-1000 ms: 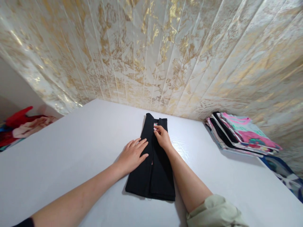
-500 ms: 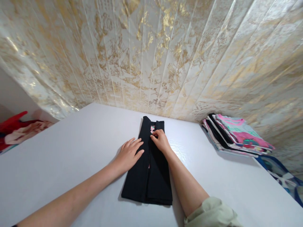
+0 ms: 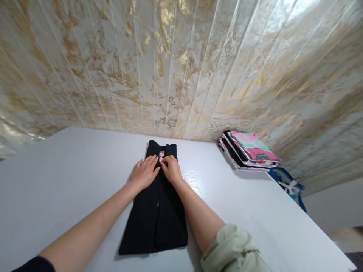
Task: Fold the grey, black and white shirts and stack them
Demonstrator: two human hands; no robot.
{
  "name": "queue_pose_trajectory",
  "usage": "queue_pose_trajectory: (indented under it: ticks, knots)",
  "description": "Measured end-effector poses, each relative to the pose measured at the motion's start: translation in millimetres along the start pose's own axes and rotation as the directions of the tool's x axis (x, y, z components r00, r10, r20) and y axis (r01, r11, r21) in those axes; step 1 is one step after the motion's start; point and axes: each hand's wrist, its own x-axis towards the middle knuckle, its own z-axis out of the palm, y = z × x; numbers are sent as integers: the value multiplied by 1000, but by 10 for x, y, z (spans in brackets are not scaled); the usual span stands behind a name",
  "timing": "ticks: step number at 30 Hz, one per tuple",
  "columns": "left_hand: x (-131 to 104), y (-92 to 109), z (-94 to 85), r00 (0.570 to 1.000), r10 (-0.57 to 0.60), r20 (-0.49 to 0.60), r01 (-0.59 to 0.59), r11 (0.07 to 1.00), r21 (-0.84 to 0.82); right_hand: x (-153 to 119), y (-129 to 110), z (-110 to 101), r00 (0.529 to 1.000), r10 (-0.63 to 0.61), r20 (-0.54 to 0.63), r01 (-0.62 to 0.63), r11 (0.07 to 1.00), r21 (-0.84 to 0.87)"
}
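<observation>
A black garment (image 3: 153,223), probably a shirt, lies lengthwise on the white table with both sides folded in so that their edges meet along the middle. A small patch of pink print (image 3: 162,155) shows between the folds near its far end. My left hand (image 3: 144,172) rests on the left fold with its fingers stretched out flat. On the right fold, beside the print, my right hand (image 3: 171,168) has its thumb and fingertips pinched together at the fold's edge. The cloth under both palms is hidden.
At the back right of the white table (image 3: 232,200) stands a stack of folded clothes (image 3: 249,151), with a grey and pink shirt on top. A blue-edged clear bag (image 3: 289,187) is by the table's right edge. A gold-patterned curtain (image 3: 170,75) hangs behind.
My left hand has slid up the left fold toward the far end, closer to my right hand. The right hand stays by the print. The view has turned right.
</observation>
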Motion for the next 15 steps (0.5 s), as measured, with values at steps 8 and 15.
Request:
queue_pose_trajectory:
  ticks: [8, 15]
  knots:
    - [-27, 46, -63, 992, -84, 97, 83, 996, 22, 45, 91, -58, 992, -25, 123, 12, 994, 108]
    - [-44, 41, -55, 994, -84, 66, 85, 996, -16, 9, 108, 1, 997, -37, 67, 32, 996, 80]
